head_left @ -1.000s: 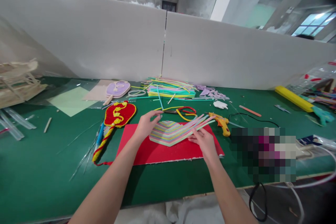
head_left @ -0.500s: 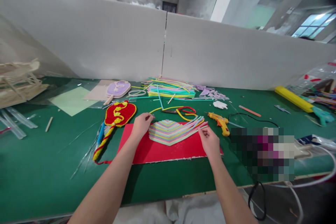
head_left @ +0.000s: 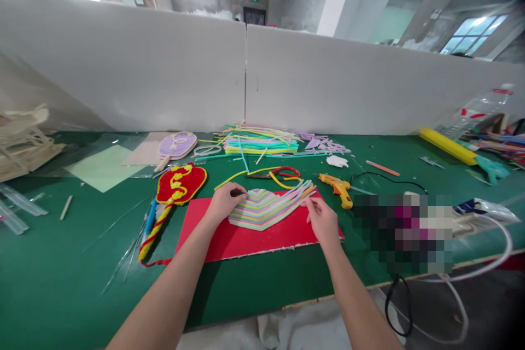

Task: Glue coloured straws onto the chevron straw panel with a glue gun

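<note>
A striped piece of pastel strips (head_left: 260, 213) lies on a red board (head_left: 246, 246), its rows bent into a V. The strips' loose ends fan out at the upper right. At the piece's upper left edge is my left hand (head_left: 225, 202), fingers pinched together; what they hold is too small to make out. My right hand (head_left: 323, 217) pinches the end of a pale strip at the right side of the fan. Just behind the board are red-and-yellow-handled scissors (head_left: 283, 174). A yellow glue gun (head_left: 338, 188) lies right of the board.
A red and yellow fan-shaped piece (head_left: 180, 185) lies left of the board. Piled strips (head_left: 260, 142) and purple scraps (head_left: 322, 144) sit near the white partition (head_left: 164, 71). At right are a yellow-handled tool (head_left: 449, 146), a plastic bottle (head_left: 482, 109) and a black cord (head_left: 389, 175).
My left hand has come right, over the striped piece's upper left edge. My right hand has shifted slightly inward along the loose ends. The whole view has turned a little.
</note>
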The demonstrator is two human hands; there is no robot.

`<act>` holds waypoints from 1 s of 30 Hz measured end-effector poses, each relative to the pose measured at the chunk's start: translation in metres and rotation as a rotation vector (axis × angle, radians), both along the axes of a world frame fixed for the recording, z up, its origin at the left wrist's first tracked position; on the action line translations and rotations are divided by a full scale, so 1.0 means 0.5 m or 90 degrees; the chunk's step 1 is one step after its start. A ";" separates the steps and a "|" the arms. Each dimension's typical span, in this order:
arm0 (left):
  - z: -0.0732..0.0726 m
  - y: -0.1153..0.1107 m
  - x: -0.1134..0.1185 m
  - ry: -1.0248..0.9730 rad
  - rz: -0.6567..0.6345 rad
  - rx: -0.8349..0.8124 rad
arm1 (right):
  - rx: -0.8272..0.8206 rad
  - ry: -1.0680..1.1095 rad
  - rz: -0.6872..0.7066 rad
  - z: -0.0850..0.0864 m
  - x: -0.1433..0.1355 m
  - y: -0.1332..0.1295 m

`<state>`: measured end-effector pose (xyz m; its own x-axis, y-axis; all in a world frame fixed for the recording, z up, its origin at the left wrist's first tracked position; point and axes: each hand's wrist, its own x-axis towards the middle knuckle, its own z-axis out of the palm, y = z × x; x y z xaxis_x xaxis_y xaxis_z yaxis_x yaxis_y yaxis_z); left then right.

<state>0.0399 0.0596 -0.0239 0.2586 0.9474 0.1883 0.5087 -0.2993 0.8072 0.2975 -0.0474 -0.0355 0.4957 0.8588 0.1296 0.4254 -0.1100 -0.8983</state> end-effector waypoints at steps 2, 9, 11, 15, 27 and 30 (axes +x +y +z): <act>0.003 -0.001 0.003 -0.020 -0.002 -0.007 | 0.001 0.005 0.002 0.000 0.000 0.000; 0.023 -0.008 0.014 -0.105 -0.021 -0.026 | -0.001 -0.001 0.000 -0.001 0.001 -0.002; 0.023 -0.007 0.014 -0.124 -0.011 -0.027 | 0.001 -0.006 0.002 -0.001 0.001 -0.001; 0.011 0.002 0.013 -0.143 0.012 -0.026 | 0.005 -0.015 -0.002 -0.004 0.000 0.001; 0.000 0.002 0.009 -0.114 0.150 0.045 | -0.016 -0.162 -0.014 -0.007 0.002 -0.004; -0.002 0.002 0.005 -0.128 0.193 0.037 | -0.042 -0.205 -0.002 -0.001 -0.004 -0.007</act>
